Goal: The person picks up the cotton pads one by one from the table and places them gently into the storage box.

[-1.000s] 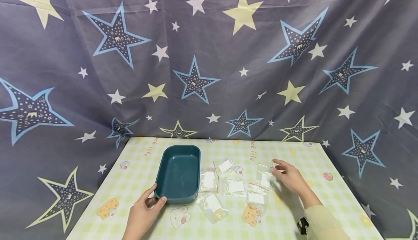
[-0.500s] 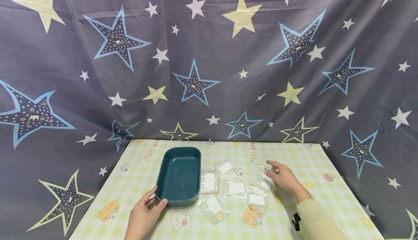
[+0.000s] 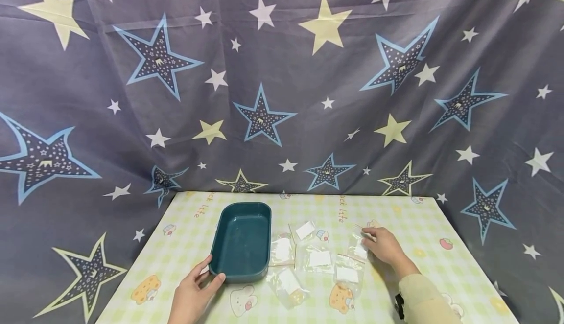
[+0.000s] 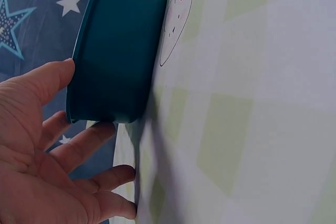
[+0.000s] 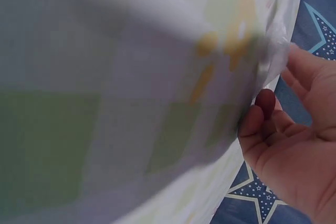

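Note:
A dark teal rectangular tub [image 3: 242, 238] stands on the table at left of centre. My left hand [image 3: 194, 289] holds its near left corner, thumb on the front rim and fingers at the side; the left wrist view shows the thumb [image 4: 55, 77] against the rim. Toward the right, my right hand [image 3: 387, 250] has thumb and forefinger at the right edge of a small clear zip bag [image 3: 358, 249] with a white label. In the right wrist view these tips meet the crinkled bag [image 5: 278, 35], and the other fingers [image 5: 257, 124] are curled below.
Several similar labelled bags lie between tub and right hand, including a near one [image 3: 288, 285] with something yellowish inside and another [image 3: 348, 272] beside the held bag. A checked cloth [image 3: 167, 260] covers the table; a star-patterned curtain [image 3: 282, 69] hangs behind.
My right hand has come slightly nearer and lower with its fingertips at the bag's edge, and the bag has shifted a little. The left hand and tub stay put; the view has tilted slightly.

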`<state>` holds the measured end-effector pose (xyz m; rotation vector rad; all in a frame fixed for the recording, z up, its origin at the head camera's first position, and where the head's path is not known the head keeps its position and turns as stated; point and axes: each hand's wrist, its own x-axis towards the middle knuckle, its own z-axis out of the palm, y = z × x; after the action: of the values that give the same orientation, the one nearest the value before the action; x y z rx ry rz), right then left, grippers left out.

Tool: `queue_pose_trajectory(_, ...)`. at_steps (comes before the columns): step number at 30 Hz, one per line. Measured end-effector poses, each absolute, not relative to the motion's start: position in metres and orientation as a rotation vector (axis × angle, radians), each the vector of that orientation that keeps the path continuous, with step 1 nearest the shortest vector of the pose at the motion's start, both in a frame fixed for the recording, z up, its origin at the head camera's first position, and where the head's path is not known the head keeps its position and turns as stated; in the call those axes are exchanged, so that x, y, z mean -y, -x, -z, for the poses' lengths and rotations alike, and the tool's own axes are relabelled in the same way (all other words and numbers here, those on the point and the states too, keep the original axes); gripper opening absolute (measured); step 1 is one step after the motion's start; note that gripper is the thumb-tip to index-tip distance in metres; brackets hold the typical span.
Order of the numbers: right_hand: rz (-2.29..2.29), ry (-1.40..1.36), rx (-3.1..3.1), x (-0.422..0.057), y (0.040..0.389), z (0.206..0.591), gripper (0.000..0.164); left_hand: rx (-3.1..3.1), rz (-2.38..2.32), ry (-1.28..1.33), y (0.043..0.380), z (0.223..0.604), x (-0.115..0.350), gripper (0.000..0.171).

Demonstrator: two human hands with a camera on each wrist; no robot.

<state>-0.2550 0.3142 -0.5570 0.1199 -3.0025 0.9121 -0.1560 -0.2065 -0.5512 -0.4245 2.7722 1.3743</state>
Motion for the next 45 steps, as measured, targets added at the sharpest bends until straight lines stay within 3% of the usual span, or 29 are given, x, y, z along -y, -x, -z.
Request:
queue_pose_trajectory(10, -0.857, 0.13, 3.069, -0.323, 0.253, 0.559, 0.057, -2.781, -1.366, 0.429, 0.157, 0.552, 0.205, 0.089)
queue_pose_trajectory(22, -1.047, 0.145, 3.006, -0.332, 0.257, 0.558, 0.042, -2.762, -1.384, 0.459, 0.158, 0.553, 0.205, 0.091)
queue_pose_trajectory(29, -1.043, 0.147, 3.016, -0.333, 0.258, 0.558, 0.063, -2.763, -1.375, 0.464, 0.159, 0.555, 0.205, 0.091)
queue_pose_trajectory(40, -0.899, 0.109, 3.067, -0.329, 0.262, 0.555, 0.068, -2.766, -1.38, 0.458, 0.161, 0.554, 0.206, 0.092)
queue_pose_trajectory(45, -0.784, 0.284, 3.116, -0.323, 0.256, 0.548, 0.082, -2.777, -1.373, 0.453, 0.16, 0.553, 0.206, 0.089)
